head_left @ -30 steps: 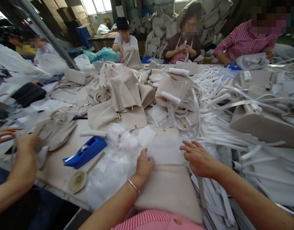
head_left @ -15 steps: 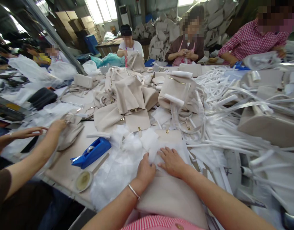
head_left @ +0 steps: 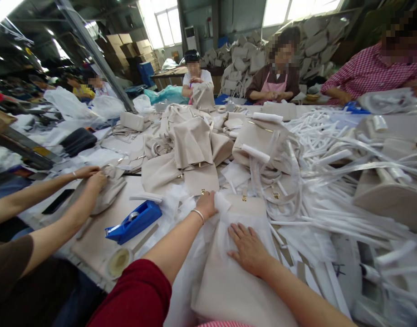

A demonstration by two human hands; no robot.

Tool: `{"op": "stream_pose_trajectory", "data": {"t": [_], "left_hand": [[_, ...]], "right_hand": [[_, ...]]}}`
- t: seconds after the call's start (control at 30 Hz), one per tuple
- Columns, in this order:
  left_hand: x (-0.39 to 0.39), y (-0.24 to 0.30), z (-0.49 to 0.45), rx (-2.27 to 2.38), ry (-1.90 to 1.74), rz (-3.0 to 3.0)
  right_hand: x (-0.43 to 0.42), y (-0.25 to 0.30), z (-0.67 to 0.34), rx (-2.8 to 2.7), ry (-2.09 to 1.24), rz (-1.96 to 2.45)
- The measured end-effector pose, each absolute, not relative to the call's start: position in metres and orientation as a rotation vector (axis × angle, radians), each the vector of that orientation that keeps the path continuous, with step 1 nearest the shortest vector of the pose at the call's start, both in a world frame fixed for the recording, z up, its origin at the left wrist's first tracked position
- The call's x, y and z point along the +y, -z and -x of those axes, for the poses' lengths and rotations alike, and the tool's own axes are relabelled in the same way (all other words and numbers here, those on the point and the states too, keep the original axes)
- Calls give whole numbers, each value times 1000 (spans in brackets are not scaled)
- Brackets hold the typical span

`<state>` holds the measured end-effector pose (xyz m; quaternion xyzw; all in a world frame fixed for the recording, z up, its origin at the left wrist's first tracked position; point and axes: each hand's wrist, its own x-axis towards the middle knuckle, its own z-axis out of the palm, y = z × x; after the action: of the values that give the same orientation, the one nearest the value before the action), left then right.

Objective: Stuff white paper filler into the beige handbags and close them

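Observation:
A beige bag (head_left: 244, 290) lies flat in front of me, with its gold clasp (head_left: 244, 198) at the far end. A thin, translucent white packing sheet (head_left: 225, 231) covers part of it. My right hand (head_left: 247, 247) rests palm down on the sheet and bag, fingers spread. Beyond it to the left, my left hand (head_left: 207, 206) has its fingers curled at the edge of a white sheet, close to the flap of another beige bag (head_left: 198, 178). Its fingertips are partly hidden.
A blue tape dispenser (head_left: 135, 222) and a tape roll (head_left: 119, 262) lie to the left. Beside them a co-worker's hands (head_left: 95, 177) handle a beige bag. More bags (head_left: 191, 141) are heaped ahead. White strips (head_left: 317, 181) spread on the right. Several people sit across the table.
My left hand has moved forward from the near bag to the sheets by the far flap. My right hand stays on the bag, its sheet now more visible. The view has shifted slightly.

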<state>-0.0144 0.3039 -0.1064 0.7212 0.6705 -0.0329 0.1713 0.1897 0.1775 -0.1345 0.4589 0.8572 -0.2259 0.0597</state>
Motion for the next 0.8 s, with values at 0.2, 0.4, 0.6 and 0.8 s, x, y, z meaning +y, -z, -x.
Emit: {"op": "stream_pose_trajectory", "data": {"t": [0.2,0.4,0.6,0.8], "left_hand": [[323,84,19,2011,155,-2062],[333,34,17,2227,-229,-2199],[247,80,-20,1804,46,-2074],[231,121,-9,1738,-79,-2020]], "right_hand": [[179,141,-193,2612,734,-1396],[181,145,-192,2631,717,-1388],[181,142,-191,2628,707,-1408],[181,135,-190,2570,637,-1469]]}}
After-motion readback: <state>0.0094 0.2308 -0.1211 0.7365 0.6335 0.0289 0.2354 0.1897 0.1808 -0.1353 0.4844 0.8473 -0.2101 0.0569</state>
